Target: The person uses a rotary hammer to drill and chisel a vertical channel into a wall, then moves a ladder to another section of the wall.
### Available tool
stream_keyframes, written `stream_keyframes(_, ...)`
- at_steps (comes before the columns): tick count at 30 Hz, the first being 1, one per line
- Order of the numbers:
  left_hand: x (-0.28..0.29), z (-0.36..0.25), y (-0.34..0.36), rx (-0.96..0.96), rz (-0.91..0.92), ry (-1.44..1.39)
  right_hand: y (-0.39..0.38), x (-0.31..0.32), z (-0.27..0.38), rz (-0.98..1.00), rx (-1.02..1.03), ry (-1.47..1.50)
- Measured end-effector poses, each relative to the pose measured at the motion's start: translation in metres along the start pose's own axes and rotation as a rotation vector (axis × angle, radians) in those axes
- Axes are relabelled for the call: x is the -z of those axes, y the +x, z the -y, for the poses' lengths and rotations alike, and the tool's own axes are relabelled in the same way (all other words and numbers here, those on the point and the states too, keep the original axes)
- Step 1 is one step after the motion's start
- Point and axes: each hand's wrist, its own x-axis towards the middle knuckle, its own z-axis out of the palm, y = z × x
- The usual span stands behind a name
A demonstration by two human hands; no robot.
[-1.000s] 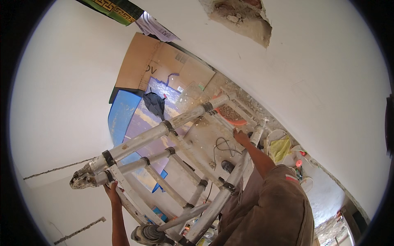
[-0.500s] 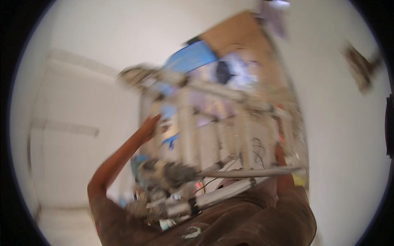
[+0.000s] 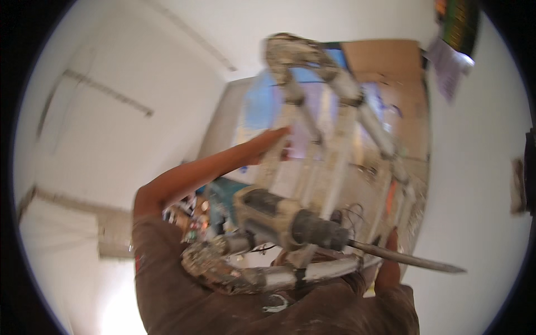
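Observation:
A worn, plaster-spattered tubular metal ladder (image 3: 338, 162) fills the middle of the view, tilted, its bars wrapped in places. My left hand (image 3: 272, 140) is closed round its left side bar, and some fingertips show past the bar. By the ladder's right side is my right hand (image 3: 391, 245), partly hidden behind a chisel, its fingers blurred. A demolition hammer (image 3: 271, 215) lies across the near end of the ladder, close to my chest. Its long pointed chisel (image 3: 410, 259) sticks out to the right.
Brown cardboard (image 3: 385, 64) and blue sheeting (image 3: 259, 106) lie on the floor beyond the ladder. Small clutter (image 3: 195, 215) is at the left by my elbow. White walls stand on both sides, the left wall (image 3: 111, 151) with cut grooves. A dark hanging item (image 3: 460, 25) is far right.
The view has swung, so the ladder's far end now appears higher and further right. The hammer and its chisel show more clearly. My left hand remains on the left bar.

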Motion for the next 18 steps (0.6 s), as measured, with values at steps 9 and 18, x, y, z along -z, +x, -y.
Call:
stream_keyframes(9,0.017,-0.002,-0.041,0.057,-0.200,-0.123,-0.011,0.044,0.106,0.141,-0.021,0.280)
stream_keyframes(18,-0.002,0.001,-0.055,0.033,-0.268,-0.129,0.013,0.045,0.125,0.193,-0.115,0.431)
